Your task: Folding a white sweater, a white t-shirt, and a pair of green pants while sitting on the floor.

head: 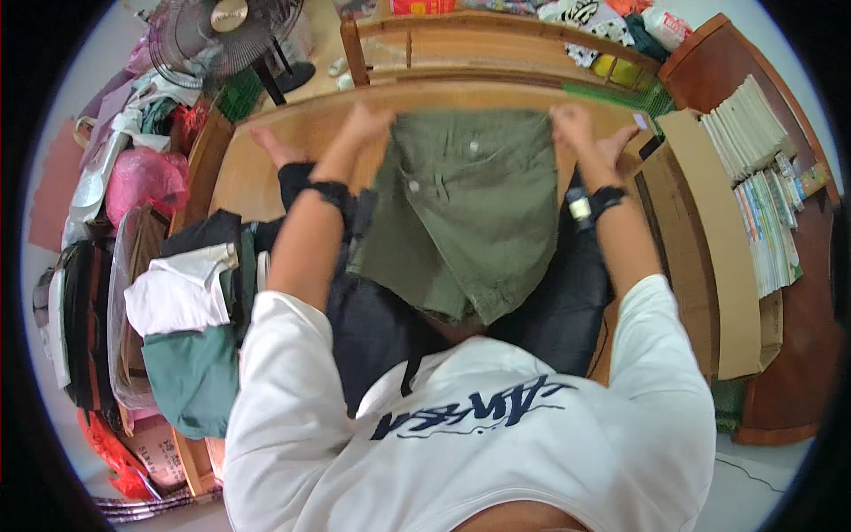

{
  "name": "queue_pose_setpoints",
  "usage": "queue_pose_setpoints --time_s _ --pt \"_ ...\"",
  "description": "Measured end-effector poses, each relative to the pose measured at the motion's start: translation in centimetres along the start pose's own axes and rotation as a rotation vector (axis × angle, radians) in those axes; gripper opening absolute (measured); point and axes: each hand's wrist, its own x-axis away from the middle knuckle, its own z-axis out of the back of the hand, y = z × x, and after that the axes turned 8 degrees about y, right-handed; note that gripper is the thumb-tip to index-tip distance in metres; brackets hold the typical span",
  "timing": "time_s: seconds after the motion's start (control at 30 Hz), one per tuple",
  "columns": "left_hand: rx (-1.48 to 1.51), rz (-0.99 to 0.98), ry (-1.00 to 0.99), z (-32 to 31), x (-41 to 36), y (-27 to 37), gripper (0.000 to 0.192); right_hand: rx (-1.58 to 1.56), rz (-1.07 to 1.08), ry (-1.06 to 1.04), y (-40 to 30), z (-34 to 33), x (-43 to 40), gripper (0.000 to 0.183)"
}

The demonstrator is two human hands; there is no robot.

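An olive-green buttoned skirt or pair of shorts is stretched out between my hands, its waistband at the top. At the waistband's left corner my left hand grips the cloth. My right hand pinches the opposite corner. The garment hangs above my lap and my dark trousers, its lower hem loose and uneven. To my left lie clothes, among them a folded white garment, a green one and dark ones.
I sit on a wooden bed or bench. An open cardboard box and books stand at the right. A fan is at the upper left, above bags, including a pink plastic one. A wooden rail runs along the far side.
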Motion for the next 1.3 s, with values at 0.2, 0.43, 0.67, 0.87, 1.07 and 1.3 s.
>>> queue_pose_setpoints --time_s 0.2,0.43,0.67,0.87,1.07,1.3 --pt "-0.533 0.473 -0.397 -6.6 8.5 -12.3 0.063 0.285 -0.089 -0.121 13.2 -7.7 6.3 0.08" --pt "-0.611 0.7 -0.444 -8.0 15.5 -12.3 0.075 0.793 -0.443 -0.319 11.6 -6.6 12.1 0.095" --pt "-0.699 0.707 -0.486 -8.8 14.4 -16.0 0.065 0.801 -0.339 -0.289 13.5 -6.9 12.2 0.075" --pt "-0.532 0.614 -0.466 -8.0 8.1 -13.7 0.035 0.543 -0.322 -0.679 18.3 -8.1 11.8 0.091" --pt "-0.359 0.351 0.0 0.1 5.9 -7.2 0.037 0.326 -0.76 -1.093 6.5 -12.6 18.0 0.086" --pt "-0.159 -0.352 -0.498 -7.6 16.5 0.5 0.014 0.502 -0.815 -1.17 8.5 -13.0 16.5 0.045"
